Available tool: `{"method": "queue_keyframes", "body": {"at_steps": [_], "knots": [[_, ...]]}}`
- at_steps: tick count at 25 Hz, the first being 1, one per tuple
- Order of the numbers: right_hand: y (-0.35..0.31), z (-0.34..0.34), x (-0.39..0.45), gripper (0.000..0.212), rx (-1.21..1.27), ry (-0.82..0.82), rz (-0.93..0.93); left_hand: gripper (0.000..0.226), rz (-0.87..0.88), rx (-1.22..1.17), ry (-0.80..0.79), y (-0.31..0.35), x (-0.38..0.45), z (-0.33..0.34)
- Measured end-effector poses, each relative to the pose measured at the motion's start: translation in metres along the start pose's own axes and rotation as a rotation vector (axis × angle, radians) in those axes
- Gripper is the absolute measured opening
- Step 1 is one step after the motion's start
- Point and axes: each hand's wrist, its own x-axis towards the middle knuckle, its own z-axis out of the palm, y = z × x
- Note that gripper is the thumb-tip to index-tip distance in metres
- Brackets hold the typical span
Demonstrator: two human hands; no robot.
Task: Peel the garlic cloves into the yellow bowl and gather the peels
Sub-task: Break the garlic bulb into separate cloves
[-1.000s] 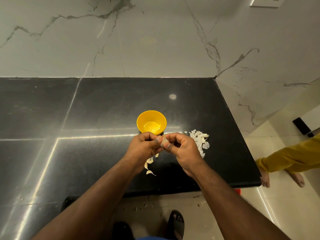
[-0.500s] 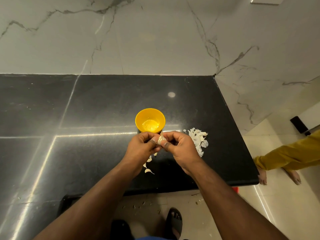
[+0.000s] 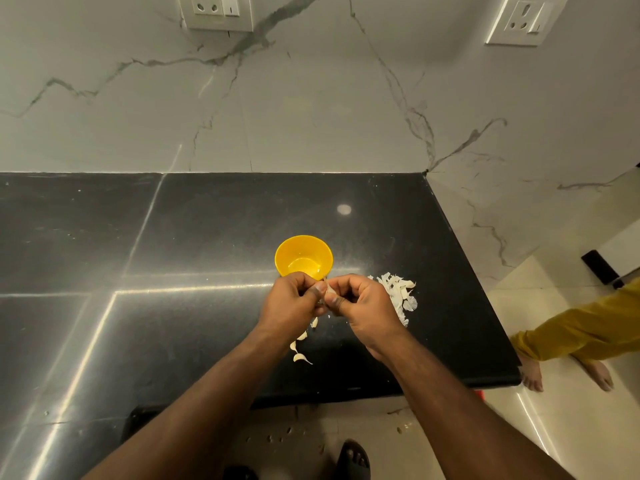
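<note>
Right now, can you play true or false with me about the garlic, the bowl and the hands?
1. Both hands pinch one garlic clove between them. True.
2. The yellow bowl lies upside down. False: it stands upright, open side up.
3. The pile of peels lies to the right of the right hand. True.
4. The left hand rests flat on the black counter. False: it is raised, gripping the clove.
5. Loose garlic cloves lie inside the bowl. False: they lie on the counter under the hands.

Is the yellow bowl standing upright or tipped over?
Upright: the yellow bowl sits on the counter with its round opening facing up.
</note>
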Motion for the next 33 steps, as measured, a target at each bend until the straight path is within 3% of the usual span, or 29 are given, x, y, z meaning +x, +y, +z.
{"method": "queue_keyframes", "body": {"at_steps": [7, 16, 23, 33], "knots": [[0.008, 0.009, -0.006, 0.013, 0.061, 0.028, 0.011, 0.017, -0.039, 0.019, 0.067, -0.016, -0.004, 0.000], [0.000, -0.004, -0.009, 0.021, 0.014, 0.009, 0.081, 0.017, -0.213, -0.311, -0.041, -0.010, -0.008, 0.001], [-0.014, -0.003, -0.010, 0.019, 0.029, -0.055, 0.013, 0.008, -0.160, -0.304, -0.138, 0.006, -0.012, -0.018], [-0.009, 0.015, -0.003, 0.016, 0.060, 0.002, 0.002, 0.012, -0.100, -0.229, -0.059, 0.002, -0.010, -0.027]]}}
